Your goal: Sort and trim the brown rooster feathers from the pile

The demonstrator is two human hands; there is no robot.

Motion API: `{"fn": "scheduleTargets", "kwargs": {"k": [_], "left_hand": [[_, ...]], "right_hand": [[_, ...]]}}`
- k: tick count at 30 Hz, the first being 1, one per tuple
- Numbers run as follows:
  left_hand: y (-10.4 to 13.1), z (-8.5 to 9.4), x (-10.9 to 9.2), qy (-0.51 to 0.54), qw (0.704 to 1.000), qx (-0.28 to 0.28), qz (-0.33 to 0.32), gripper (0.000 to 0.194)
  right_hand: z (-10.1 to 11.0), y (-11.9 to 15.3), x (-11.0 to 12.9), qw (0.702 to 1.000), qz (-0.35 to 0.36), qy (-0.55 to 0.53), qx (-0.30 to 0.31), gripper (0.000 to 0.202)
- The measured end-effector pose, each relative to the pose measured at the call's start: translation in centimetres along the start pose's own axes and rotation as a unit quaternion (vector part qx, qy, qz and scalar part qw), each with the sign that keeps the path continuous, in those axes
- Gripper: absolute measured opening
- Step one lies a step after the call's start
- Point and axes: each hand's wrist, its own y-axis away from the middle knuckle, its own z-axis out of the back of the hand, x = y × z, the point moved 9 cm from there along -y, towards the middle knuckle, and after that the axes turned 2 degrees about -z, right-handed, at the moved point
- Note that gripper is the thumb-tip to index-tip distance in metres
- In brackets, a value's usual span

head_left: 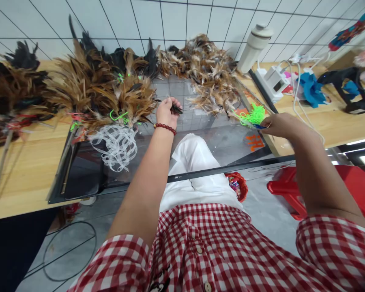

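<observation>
My left hand (168, 111), with a beaded bracelet (165, 128) at the wrist, is closed around a small dark feather bunch (176, 109) above the glass panel (187, 121). Off to the right, my right hand (276, 125) has its fingers pinched beside bright green ties (252, 116) and something blue. What sits between those fingertips is too small to make out. Brown feather bundles (134, 97) lie left of my left hand, with a tangle of clear plastic strips (115, 147) in front of them. Loose brown feathers (213, 93) spread across the panel between and behind my hands.
A white bottle (254, 48) stands at the back right, near a power strip (269, 83) with plugs and white cables. Farther right are blue fabric petals (312, 89) and a black strap-like device (348, 87). A red stool (325, 186) and a red basket (237, 186) are below the table.
</observation>
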Motion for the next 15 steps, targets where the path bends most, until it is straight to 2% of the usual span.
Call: {"fn": "scheduleTargets", "kwargs": {"k": [3,5,8,11,12,15], "left_hand": [[0.1,-0.1,0.0,0.011,1.000,0.004,0.005,0.026],[0.1,-0.1,0.1,0.010,1.000,0.008,0.003,0.027],[0.1,-0.2,0.2,0.004,1.000,0.015,-0.002,0.028],[0.0,-0.3,0.3,-0.003,1.000,0.020,-0.003,0.027],[0.1,-0.3,0.4,-0.006,1.000,0.020,-0.003,0.026],[0.2,-0.3,0.5,-0.017,1.000,0.023,-0.003,0.025]], "right_hand": [[-1.5,1.2,0.8,0.996,-0.034,0.051,0.062,0.025],[-0.9,1.7,1.0,0.994,-0.056,0.076,0.058,0.027],[0.8,2.4,0.3,0.992,-0.068,0.097,0.043,0.032],[2.7,2.9,-1.4,0.993,-0.093,0.040,0.069,0.016],[3.8,2.9,-1.9,0.992,-0.107,0.016,0.058,0.007],[7.4,2.6,-2.3,0.987,-0.138,-0.076,-0.034,0.012]]}}
